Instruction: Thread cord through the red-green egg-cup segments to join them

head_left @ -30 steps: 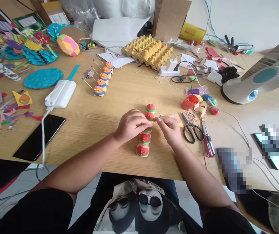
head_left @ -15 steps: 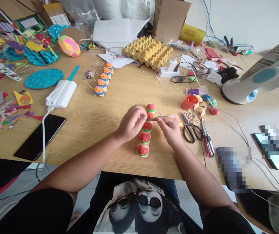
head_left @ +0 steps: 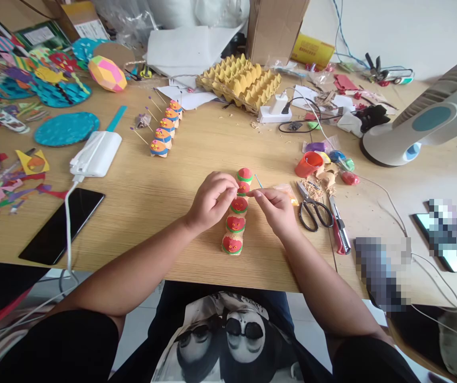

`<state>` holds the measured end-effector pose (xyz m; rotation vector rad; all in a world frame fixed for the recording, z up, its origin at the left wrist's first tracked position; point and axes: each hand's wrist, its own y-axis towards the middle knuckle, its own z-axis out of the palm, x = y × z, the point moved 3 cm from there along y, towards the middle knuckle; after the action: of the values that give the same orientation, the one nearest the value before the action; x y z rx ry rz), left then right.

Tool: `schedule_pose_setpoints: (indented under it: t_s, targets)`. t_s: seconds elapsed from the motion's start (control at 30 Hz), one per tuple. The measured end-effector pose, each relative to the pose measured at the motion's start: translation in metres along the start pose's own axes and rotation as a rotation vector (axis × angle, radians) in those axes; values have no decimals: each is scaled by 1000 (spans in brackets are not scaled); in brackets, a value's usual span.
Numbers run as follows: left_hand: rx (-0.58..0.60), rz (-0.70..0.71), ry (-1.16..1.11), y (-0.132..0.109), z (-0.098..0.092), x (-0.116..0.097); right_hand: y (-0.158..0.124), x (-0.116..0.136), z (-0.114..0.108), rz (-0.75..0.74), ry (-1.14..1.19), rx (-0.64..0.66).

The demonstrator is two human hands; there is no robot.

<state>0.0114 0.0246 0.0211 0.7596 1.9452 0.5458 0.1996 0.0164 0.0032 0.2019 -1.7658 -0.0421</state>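
- While the left hand (head_left: 211, 205) curls over the caterpillar (head_left: 237, 218), its fingers (head_left: 228, 187) are pressed together at the third segment from the far end, touching it
- Right hand (head_left: 276, 208) sits at 3 o'clock of the caterpillar, thumb and forefinger pinching a thin pin (head_left: 258, 181) whose blue tip points toward 1 o'clock
- Fingertips of both hands nearly meet over the caterpillar; whether the pin's lower end is in the segment cannot be told
- Caterpillar lies on the bench (head_left: 164, 213) near its front edge, a row of red-and-green domes running from 6 to 12 o'clock, red faces on the near ones
- Scissors (head_left: 312, 210) lie just at 3 o'clock of the right hand, a red knife (head_left: 339, 234) beside them
- Orange cup (head_left: 308, 164) stands at 1 o'clock of the hands, with shavings and small coloured lumps about it
- Second caterpillar (head_left: 164, 130), orange and blue with pins sticking out, lies at 11 o'clock, well apart
- Egg tray (head_left: 240, 82) sits at 12 o'clock, far back on the bench
- Power bank (head_left: 96, 154) and phone (head_left: 63, 224) lie at 9 o'clock, a white cable running from the bank over the bench edge
- Fan (head_left: 423, 125) stands at 2 o'clock
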Motion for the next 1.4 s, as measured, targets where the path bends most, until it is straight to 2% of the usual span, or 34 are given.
schedule_pose_setpoints:
  t_s: [0.17,0.4,0.73,1.0,1.3,1.4]
  targets:
    - [20,-13,-46,-1,3,3,1,-1,0,0,1,8]
    - [-23,72,85,0,3,1,0,2,0,-23,6,5]
    - [-46,177,129,-3,2,1,-4,1,7,88,171,40]
    - [-27,130,137,-3,2,0,-3,3,6,85,189,25]
    - [-64,213,107,-2,0,-1,-4,4,6,114,218,63]
    - [-50,201,123,-2,0,-2,-3,3,6,120,236,67]
